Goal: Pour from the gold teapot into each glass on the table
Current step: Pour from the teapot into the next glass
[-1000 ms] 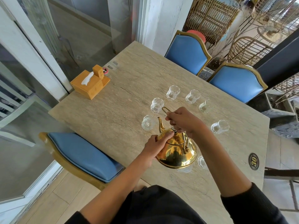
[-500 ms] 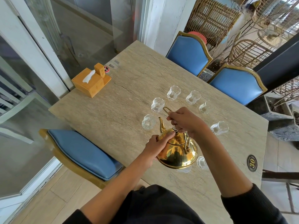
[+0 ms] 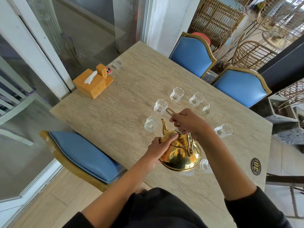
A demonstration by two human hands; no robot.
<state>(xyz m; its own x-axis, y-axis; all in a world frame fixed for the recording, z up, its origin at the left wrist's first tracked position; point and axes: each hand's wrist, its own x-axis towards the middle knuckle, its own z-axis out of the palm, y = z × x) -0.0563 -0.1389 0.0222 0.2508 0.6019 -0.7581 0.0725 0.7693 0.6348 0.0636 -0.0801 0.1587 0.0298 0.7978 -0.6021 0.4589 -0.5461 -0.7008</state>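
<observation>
The gold teapot [image 3: 180, 153] hangs above the stone table [image 3: 115, 112], its spout tipped toward the nearest left glass [image 3: 151, 124]. My right hand [image 3: 189, 122] grips the teapot's wire handle from above. My left hand [image 3: 160, 146] rests on the lid, a finger pressing beside the knob. Several small clear glasses stand in a loose ring: one at the left [image 3: 160, 107], two at the back [image 3: 176, 94] [image 3: 196, 99], one at the right [image 3: 223, 130]. Another glass [image 3: 204, 165] is partly hidden under the pot.
An orange tissue box [image 3: 93, 83] sits at the table's far left corner. Blue chairs stand at the left side [image 3: 82, 155] and across the table [image 3: 191, 56] [image 3: 241, 87]. A round "30" sticker [image 3: 255, 166] marks the right edge.
The teapot and both hands have hardly shifted; the spout stays near the left front glass. The head camera has moved slightly.
</observation>
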